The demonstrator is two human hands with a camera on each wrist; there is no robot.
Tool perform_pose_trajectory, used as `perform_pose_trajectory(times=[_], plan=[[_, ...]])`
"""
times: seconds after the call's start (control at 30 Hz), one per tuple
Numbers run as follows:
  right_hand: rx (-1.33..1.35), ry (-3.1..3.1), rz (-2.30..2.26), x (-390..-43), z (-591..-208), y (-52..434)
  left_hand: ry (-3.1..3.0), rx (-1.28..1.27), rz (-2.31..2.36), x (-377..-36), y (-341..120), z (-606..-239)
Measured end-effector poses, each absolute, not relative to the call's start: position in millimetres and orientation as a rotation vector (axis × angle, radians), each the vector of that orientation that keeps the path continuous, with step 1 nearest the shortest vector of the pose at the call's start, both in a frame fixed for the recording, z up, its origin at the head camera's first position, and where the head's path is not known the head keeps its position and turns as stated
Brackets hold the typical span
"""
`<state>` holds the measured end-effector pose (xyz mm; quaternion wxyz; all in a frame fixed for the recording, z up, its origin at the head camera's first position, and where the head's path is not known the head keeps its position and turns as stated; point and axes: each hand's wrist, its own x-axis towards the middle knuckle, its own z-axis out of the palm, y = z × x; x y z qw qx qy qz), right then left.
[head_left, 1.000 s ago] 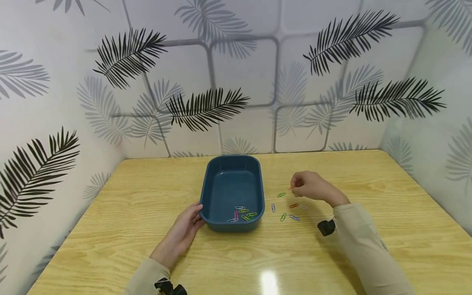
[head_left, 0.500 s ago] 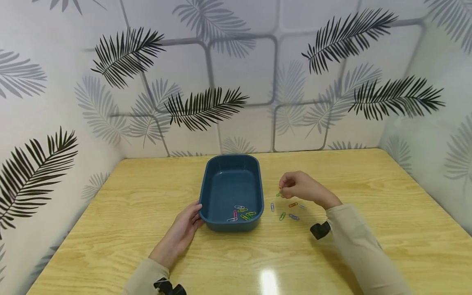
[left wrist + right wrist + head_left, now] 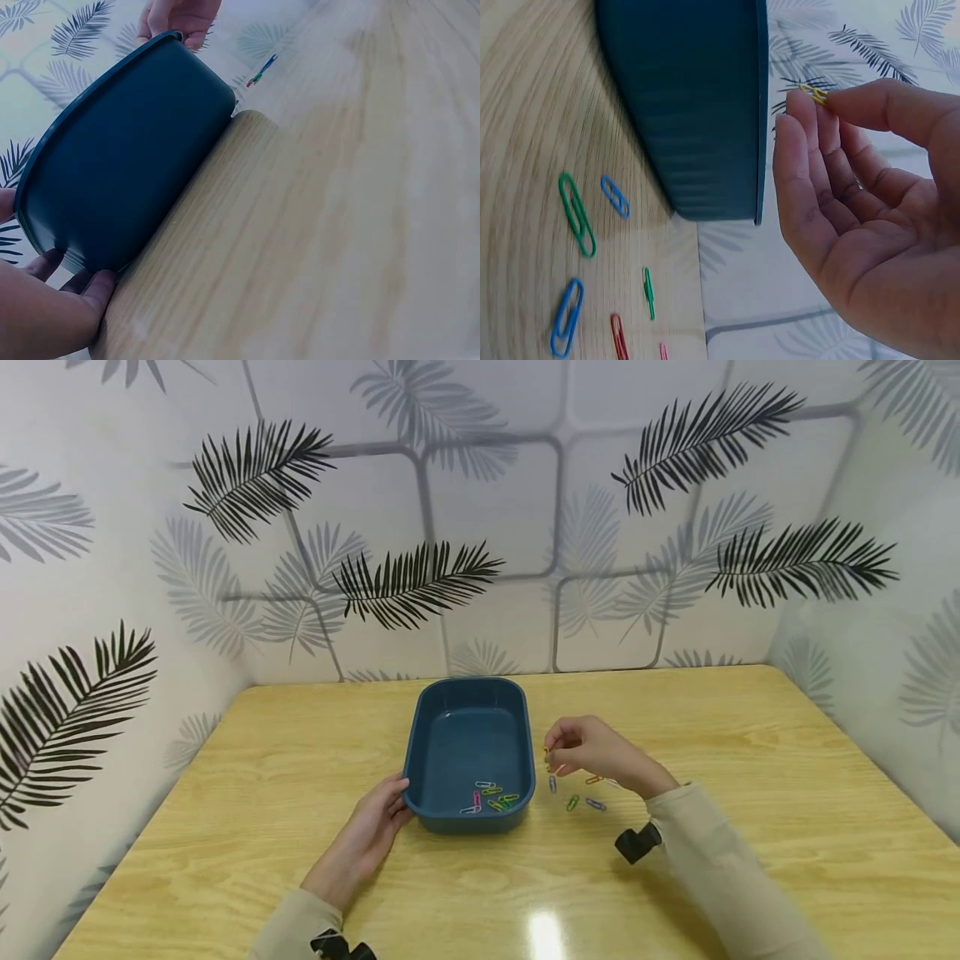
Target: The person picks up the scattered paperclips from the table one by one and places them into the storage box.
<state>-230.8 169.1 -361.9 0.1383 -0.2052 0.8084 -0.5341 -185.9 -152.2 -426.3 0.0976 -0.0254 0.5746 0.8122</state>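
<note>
A wooden table (image 3: pixel 750 827) fills the scene, with leaf-patterned walls behind it and to both sides. In the middle of it stands a dark blue tub (image 3: pixel 468 697), its long side running near to far, with a few coloured paper clips (image 3: pixel 491 795) lying in its near end.

The left hand (image 3: pixel 367 835) rests against the tub's near left corner, fingers fairly straight along the wall, steadying it rather than gripping it. The right hand (image 3: pixel 592 750) hangs just right of the tub's right rim, above the table, pinching a yellow paper clip (image 3: pixel 814 93) between thumb and fingertips; the clip is level with the rim or a little above it, not yet over the tub.

More loose clips (image 3: pixel 581 802) lie on the table just below and near of that hand.

The main risk, as I judge it, is letting go too soon: the clip is small and light, and released at the rim it could strike the edge and bounce back onto the table. A slack pinch could drop it among the loose clips.
</note>
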Motion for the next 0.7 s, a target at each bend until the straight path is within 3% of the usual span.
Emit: perform_pose_trajectory(times=[0.7], plan=[[-0.59, 2.276, -1.642, -206, -355, 135, 1.723, -0.022, 2.361, -184, -155, -428]])
